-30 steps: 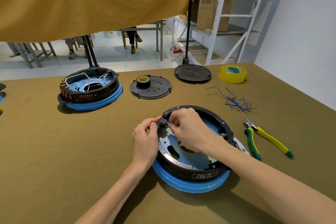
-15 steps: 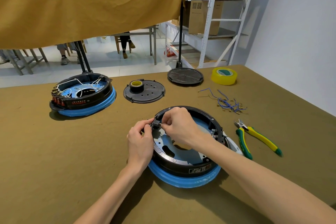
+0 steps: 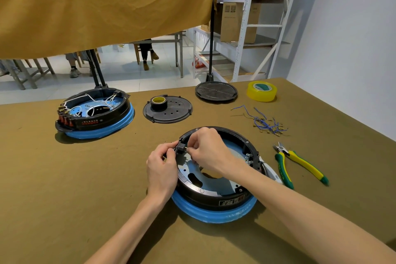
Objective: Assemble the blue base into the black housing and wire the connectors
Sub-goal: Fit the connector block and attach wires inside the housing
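A: Where is the single head view looking from?
B: It is sitting above the near edge of the table (image 3: 53, 178), tilting forward and down toward twelve o'clock.
A: How close is it sitting?
B: Near; both forearms are entering from six o'clock, and the shelving (image 3: 246, 28) is standing far off at one o'clock.
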Tool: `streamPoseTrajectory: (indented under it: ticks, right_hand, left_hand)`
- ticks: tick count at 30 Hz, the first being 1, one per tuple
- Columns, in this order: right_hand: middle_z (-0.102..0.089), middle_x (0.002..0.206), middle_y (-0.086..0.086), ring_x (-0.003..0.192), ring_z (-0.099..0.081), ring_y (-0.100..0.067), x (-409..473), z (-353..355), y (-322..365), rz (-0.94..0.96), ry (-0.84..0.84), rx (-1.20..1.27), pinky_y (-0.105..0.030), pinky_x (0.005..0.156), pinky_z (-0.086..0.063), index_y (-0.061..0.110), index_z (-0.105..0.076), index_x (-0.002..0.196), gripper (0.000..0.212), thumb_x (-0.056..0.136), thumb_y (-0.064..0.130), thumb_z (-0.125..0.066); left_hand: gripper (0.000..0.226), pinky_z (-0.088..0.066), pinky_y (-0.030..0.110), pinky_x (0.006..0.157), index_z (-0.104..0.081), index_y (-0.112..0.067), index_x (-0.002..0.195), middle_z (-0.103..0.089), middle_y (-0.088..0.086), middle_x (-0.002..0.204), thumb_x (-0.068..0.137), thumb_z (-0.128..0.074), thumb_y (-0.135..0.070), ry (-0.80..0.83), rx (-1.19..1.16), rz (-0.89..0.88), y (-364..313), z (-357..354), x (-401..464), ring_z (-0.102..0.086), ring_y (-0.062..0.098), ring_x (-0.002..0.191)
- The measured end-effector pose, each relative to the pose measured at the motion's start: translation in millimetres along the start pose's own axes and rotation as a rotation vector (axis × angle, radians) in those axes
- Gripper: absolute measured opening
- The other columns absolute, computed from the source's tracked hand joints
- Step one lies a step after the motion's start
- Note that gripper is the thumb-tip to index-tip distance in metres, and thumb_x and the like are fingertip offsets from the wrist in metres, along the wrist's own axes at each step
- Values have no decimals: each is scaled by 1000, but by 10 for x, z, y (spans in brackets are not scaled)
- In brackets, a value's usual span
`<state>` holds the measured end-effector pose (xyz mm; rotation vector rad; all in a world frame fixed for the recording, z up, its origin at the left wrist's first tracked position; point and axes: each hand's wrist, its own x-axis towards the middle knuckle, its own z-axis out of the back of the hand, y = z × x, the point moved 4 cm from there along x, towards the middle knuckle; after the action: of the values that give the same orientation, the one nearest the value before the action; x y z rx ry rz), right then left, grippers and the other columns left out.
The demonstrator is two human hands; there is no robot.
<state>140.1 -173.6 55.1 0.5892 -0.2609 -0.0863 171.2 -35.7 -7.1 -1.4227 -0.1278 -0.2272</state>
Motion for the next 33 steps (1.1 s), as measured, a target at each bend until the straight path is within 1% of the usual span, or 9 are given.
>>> streamPoseTrajectory:
  ticks: [6,9,11,15,18,22,24,26,33]
  right_hand:
    - [-75,81,-5,73,-71,-20,177,212,-69,9,76,-130,-39,68,-63,9,-77,91,23,93,31,-70]
    - [-71,84,5,76,-67,-8,358,624,-406,-56,-174,-56,-30,70,-58,14,-76,95,19,96,30,-65]
    - [-72,89,0,82,-67,-18,444,883,-847,-197,-318,-109,-37,75,-58,13,-75,95,18,97,22,-60]
    - [-63,103,-17,94,-62,-35,417,913,-1727,-528,-99,-312,-43,86,-55,2,-62,95,13,95,12,-53]
    - [-54,117,-22,112,-56,-41,353,842,-1964,-539,-44,-405,-44,93,-49,3,-60,101,14,99,13,-50]
    - [-61,97,-17,94,-64,-37,399,833,-2003,-530,-77,-342,-40,74,-51,6,-56,79,18,97,7,-57]
    - [-65,99,-16,96,-65,-36,406,836,-2014,-546,-62,-273,-45,81,-58,4,-66,93,7,94,8,-60]
    - [-68,103,-15,98,-66,-34,404,843,-2017,-536,-66,-210,-45,85,-58,7,-71,102,13,93,10,-63]
    - [-72,81,-4,84,-66,-21,405,904,-1861,-393,-181,3,-31,75,-46,11,-76,79,23,97,23,-69]
  left_hand:
    - [29,-56,44,99,-72,-23,117,-74,-6,111,105,-47,-12,82,-83,17,4,-67,124,-67,14,111]
    - [28,-58,37,90,-73,-24,113,-76,-6,107,100,-48,-25,167,-110,-31,-2,-61,239,-69,14,106]
    - [32,-57,33,88,-73,-25,113,-76,-10,106,94,-48,-32,194,-110,-56,11,-65,273,-69,11,105]
    - [35,-56,33,89,-73,-23,115,-76,-10,107,94,-48,-33,213,-114,-70,70,-78,316,-69,11,106]
    - [37,-57,38,90,-73,-19,116,-76,-6,109,94,-48,-33,213,-121,-72,100,-85,338,-69,14,107]
    - [37,-57,38,89,-73,-19,116,-76,-5,109,94,-48,-34,216,-125,-73,112,-90,346,-69,15,106]
    - [37,-57,39,89,-73,-19,116,-76,-4,109,94,-48,-34,217,-126,-73,114,-89,344,-69,16,106]
    - [37,-57,39,88,-73,-18,116,-76,-4,109,94,-48,-34,218,-128,-77,109,-89,336,-69,17,106]
    - [38,-57,36,89,-73,-18,117,-76,-3,110,94,-46,-33,215,-129,-92,101,-90,334,-68,15,106]
